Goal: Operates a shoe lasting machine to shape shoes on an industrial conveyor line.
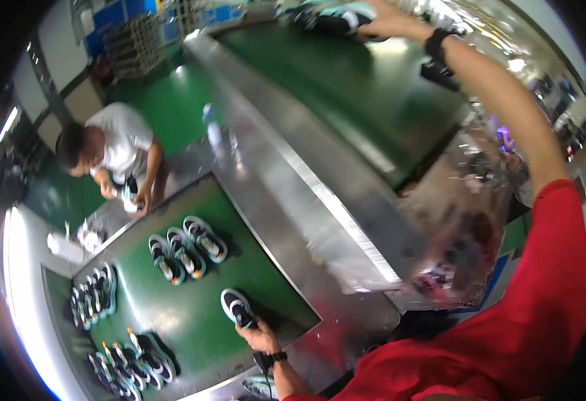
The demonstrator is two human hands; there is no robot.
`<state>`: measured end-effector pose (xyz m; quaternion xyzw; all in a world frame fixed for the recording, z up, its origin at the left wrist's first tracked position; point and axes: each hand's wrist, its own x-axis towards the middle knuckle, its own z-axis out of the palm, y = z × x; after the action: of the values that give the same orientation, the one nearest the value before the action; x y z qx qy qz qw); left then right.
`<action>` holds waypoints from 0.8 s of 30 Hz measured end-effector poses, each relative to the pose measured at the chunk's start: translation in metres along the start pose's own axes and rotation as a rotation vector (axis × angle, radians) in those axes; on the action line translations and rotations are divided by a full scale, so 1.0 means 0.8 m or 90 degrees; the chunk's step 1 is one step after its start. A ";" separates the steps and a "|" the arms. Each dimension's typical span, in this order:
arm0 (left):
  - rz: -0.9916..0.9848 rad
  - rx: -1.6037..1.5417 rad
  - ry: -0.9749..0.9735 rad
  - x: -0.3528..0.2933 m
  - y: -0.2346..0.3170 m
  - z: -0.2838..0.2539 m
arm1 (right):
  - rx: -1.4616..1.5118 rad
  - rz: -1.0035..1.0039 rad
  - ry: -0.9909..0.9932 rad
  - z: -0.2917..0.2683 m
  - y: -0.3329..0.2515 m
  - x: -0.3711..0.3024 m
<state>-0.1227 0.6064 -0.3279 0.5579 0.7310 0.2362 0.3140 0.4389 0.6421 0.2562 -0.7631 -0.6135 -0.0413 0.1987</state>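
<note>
My left hand (261, 337) is closed around the heel end of a black, white and pale-blue sneaker (235, 306), over the near corner of a green work surface. My right arm stretches far out to the upper right. At its end my right hand (389, 25) is closed on a dark and pale-blue sneaker (336, 18) at the far end of the raised green belt (346, 80). That sneaker is blurred and partly cut off by the frame's edge. A group of three sneakers (184, 254) with orange tags stands just beyond my left hand.
More sneakers stand in rows on the lower green surface (199, 311), one row (94, 297) far left, another (132, 364) at the near left. A metal ledge (293, 174) divides the surfaces. A co-worker (116, 144) holds a shoe across from me. A bottle (211, 125) stands on the ledge.
</note>
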 end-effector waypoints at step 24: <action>0.052 -0.295 -1.569 -0.589 0.362 -0.199 | 0.242 0.303 0.661 -0.191 -0.229 -0.819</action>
<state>0.0407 0.2300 0.0760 0.3614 -0.1247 -0.3091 0.8708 0.1324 0.0158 0.2414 -0.7108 -0.2449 -0.2527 0.6090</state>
